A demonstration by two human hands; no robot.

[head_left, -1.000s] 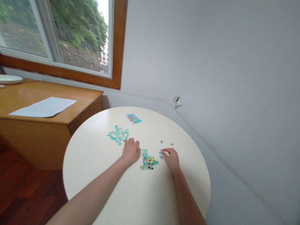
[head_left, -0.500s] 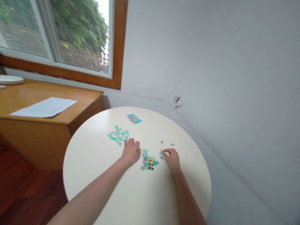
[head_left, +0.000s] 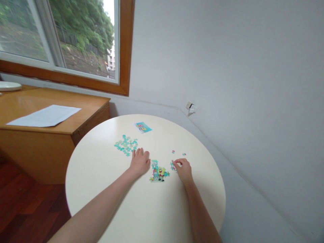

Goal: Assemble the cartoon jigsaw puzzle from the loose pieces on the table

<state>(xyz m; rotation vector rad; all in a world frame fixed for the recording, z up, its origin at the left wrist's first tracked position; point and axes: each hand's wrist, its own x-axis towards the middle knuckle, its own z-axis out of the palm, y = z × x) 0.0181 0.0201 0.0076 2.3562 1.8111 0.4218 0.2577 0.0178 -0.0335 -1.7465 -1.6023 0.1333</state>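
Observation:
My left hand (head_left: 140,162) lies flat, fingers stretched out, on the round cream table (head_left: 106,189), just left of a partly joined cartoon puzzle section (head_left: 158,172). My right hand (head_left: 183,168) rests to the right of that section with fingertips pinched on a small cluster of puzzle pieces (head_left: 173,166). A heap of loose teal pieces (head_left: 126,144) lies beyond my left hand. Two stray pieces (head_left: 178,153) sit past my right hand. A small picture card (head_left: 143,127) lies near the table's far edge.
A wooden desk (head_left: 50,135) stands left of the table, with a white sheet of paper (head_left: 45,115) and a white plate (head_left: 8,86) on it. A window (head_left: 63,40) is above it. The grey wall runs close along the right, with a small white fitting (head_left: 191,108).
The view has shifted slightly. Both hands stay in nearly the same places; my right fingertips have curled a little closer over the small cluster of pieces.

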